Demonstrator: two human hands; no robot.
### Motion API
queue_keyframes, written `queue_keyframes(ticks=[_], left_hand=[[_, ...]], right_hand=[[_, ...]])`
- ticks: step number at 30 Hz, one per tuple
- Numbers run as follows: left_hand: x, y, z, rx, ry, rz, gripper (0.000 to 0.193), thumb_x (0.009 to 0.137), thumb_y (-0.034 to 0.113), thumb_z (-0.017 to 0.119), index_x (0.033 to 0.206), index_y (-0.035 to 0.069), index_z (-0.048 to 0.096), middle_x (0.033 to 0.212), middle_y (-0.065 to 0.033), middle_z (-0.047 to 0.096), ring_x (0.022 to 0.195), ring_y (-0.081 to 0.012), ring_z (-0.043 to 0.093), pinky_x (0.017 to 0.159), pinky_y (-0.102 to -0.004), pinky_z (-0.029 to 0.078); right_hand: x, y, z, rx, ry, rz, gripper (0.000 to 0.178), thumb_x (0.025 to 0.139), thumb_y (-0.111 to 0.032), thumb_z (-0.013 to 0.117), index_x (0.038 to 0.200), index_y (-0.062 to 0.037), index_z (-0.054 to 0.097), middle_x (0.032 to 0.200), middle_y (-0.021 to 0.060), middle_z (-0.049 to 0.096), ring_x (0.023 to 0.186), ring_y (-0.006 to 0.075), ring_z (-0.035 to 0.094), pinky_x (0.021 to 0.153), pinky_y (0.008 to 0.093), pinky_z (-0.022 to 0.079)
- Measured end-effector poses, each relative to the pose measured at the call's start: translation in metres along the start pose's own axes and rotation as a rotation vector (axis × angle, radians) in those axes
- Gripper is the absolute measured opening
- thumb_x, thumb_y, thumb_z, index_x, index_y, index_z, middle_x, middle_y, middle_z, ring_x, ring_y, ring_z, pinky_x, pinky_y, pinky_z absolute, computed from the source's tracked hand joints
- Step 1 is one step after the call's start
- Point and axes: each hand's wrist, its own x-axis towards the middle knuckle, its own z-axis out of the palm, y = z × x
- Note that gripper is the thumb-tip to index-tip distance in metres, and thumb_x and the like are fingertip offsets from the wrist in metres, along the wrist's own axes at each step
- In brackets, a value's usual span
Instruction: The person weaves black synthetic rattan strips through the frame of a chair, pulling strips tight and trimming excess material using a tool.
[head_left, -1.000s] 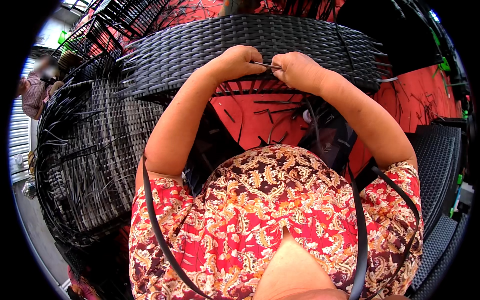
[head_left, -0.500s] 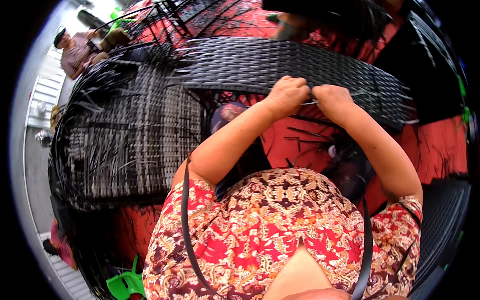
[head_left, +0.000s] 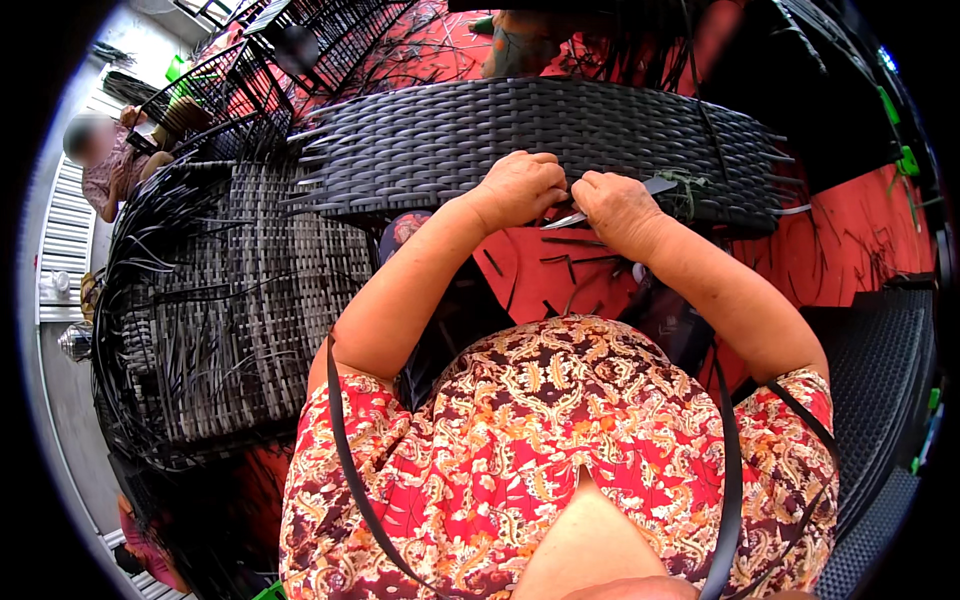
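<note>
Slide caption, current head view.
Left hand and right hand close together at the near edge of a gray wicker panel, above a red floor strewn with dark strips.

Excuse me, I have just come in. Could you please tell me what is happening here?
A person's left hand and right hand are close together at the near edge of a dark grey woven panel. The right hand curls over a thin, shiny piece, too unclear to name; whether the left grips anything, I cannot tell. Another woven piece is at the left, and dark scraps lie on the red floor.

Thin shiny object (head_left: pixel 564 221) partly hidden by hands (head_left: pixel 617 208), distant person's head (head_left: pixel 89 140) blurred
</note>
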Motion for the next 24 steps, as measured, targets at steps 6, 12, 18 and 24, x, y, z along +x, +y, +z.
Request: queue_keyframes(ticks=[6,12,18,24], left_hand=[[-0.005,0.018,-0.005,0.255,-0.106,0.042,0.009,0.074,0.021,0.063,0.077,0.013,0.066,0.077,-0.0041,0.059,0.080,-0.0237,0.059,0.069,-0.0378,0.048],[-0.004,0.006,0.009,0.184,0.032,0.089,0.006,0.067,0.017,0.063,0.073,0.017,0.063,0.080,-0.0030,0.058,0.076,-0.0246,0.060,0.066,-0.0381,0.048],[-0.005,0.002,0.004,-0.042,-0.079,-0.025,0.010,0.072,0.021,0.064,0.076,0.011,0.063,0.085,-0.0070,0.060,0.076,-0.0297,0.060,0.069,-0.0418,0.047],[-0.008,-0.002,-0.002,-0.150,-0.085,0.018,0.013,0.073,0.020,0.065,0.078,0.009,0.064,0.083,-0.0082,0.059,0.076,-0.0303,0.060,0.069,-0.0408,0.048]], right_hand=[[-0.011,-0.015,0.014,0.202,0.134,0.115,0.011,0.073,-0.004,0.053,0.084,-0.0050,0.053,0.085,0.0132,0.058,0.081,0.0327,0.058,0.071,0.0414,0.048],[0.000,-0.016,-0.011,0.336,-0.020,0.372,0.006,0.077,-0.010,0.059,0.076,-0.0044,0.058,0.081,0.0178,0.061,0.080,0.0386,0.059,0.070,0.0467,0.047],[0.008,-0.017,-0.018,0.391,-0.152,0.508,0.012,0.079,-0.016,0.064,0.079,-0.0044,0.063,0.083,0.0167,0.064,0.083,0.0357,0.061,0.073,0.0430,0.048],[0.009,-0.019,-0.019,0.364,-0.114,0.457,0.011,0.079,-0.014,0.065,0.082,-0.0037,0.063,0.083,0.0165,0.063,0.081,0.0357,0.060,0.073,0.0428,0.047]])
